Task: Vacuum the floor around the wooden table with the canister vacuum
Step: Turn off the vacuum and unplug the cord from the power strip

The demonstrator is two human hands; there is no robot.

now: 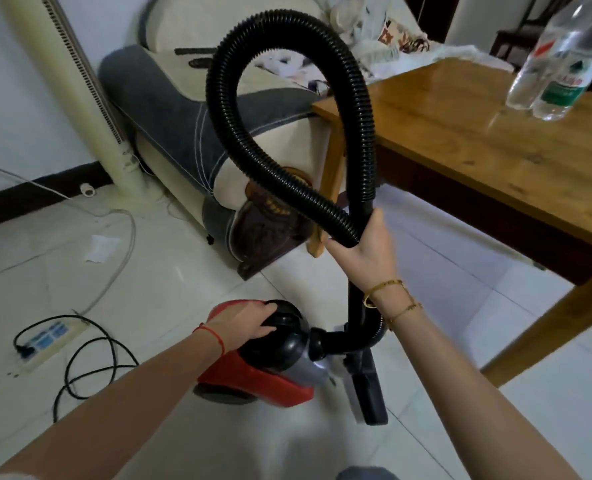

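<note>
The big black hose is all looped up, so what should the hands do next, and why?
Probably lower the right hand so the hose loop unwinds. That hand grips both the hose and the wand, the floor nozzle sits beside the red canister, and the left hand rests on the canister's top.

The left hand (249,323) rests on the black top of the red canister vacuum (270,362), which sits on the white tiled floor (170,271). The right hand (367,251) grips the wand (356,306) just below where the black ribbed hose (287,98) joins it; the hose arches up in a tall loop. The floor nozzle (370,393) lies beside the vacuum. A wooden counter (478,150) stands to the right with two clear bottles (561,64) on it. A power strip (48,341) with a black cord (90,362) lies at left, near a sofa (190,133).
</note>
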